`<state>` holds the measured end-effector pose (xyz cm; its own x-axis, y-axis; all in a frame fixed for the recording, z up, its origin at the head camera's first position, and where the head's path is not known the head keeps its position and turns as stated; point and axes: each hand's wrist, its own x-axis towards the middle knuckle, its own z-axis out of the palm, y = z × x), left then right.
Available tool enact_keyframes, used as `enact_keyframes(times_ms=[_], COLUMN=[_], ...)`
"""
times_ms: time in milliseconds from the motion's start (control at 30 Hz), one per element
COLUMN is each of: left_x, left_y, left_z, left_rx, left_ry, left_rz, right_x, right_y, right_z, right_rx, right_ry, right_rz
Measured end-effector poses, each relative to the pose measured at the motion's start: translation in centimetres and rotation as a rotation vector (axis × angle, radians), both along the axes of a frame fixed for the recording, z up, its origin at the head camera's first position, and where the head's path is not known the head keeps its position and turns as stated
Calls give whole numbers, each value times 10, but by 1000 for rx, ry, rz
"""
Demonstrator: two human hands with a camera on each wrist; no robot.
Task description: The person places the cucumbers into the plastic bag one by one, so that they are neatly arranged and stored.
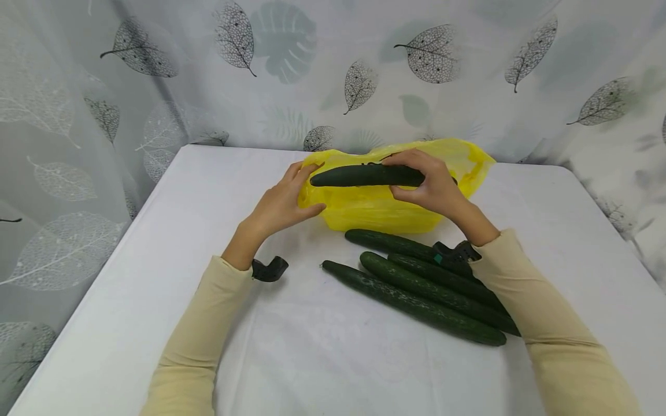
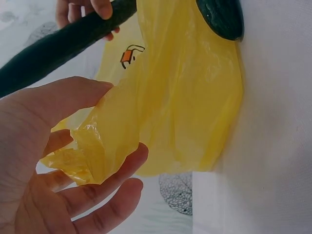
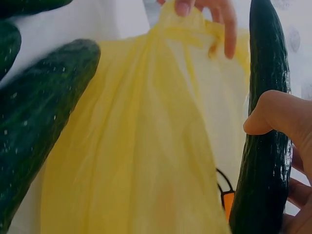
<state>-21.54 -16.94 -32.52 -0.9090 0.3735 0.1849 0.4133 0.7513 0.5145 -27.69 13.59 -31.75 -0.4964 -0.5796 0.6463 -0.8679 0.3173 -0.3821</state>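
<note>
My right hand [image 1: 429,179] grips a dark green cucumber [image 1: 359,175], thumb on one side and fingers on the other. It holds the cucumber nearly level over the mouth of a yellow plastic bag [image 1: 385,211]. At the bag's left end, my left hand [image 1: 286,202] has its thumb and fingers around the gathered edge. In the left wrist view, the bag's edge [image 2: 117,131] passes between that thumb and the bent fingers. The right wrist view shows the held cucumber [image 3: 267,161] upright beside the bag. What lies inside the bag is hidden.
Several more cucumbers [image 1: 416,303] lie side by side in front of the bag, partly under my right forearm. A white cloth covers the table [image 1: 322,358]. Behind stands a leaf-patterned curtain [image 1: 312,75]. Each wrist carries a small black camera [image 1: 269,270].
</note>
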Motion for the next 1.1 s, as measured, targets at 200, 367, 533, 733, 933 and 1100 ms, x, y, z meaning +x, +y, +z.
enact_keyframes(times_ms=[200,367,533,733,933,1100], left_x=[0,0,0,0,2,3], left_y=[0,0,0,0,2,3], left_z=[0,0,0,1,3,2], left_rx=[20,33,36,39,35,45], left_ry=[0,-15,-19,-17,-6,-7], left_rz=[-1,3,0,-9,-13,-22], right_x=[-6,-10,-13,-25,-35,-42], right_y=[2,3,3,3,0,-6], right_z=[-5,-7,-7,-7,-5,-6], right_rx=[54,128,231,321,417,482], right_ry=[-22,-105,-203,-252,-333,-381], right_rz=[-46,-94,-135,-156,-178,-181])
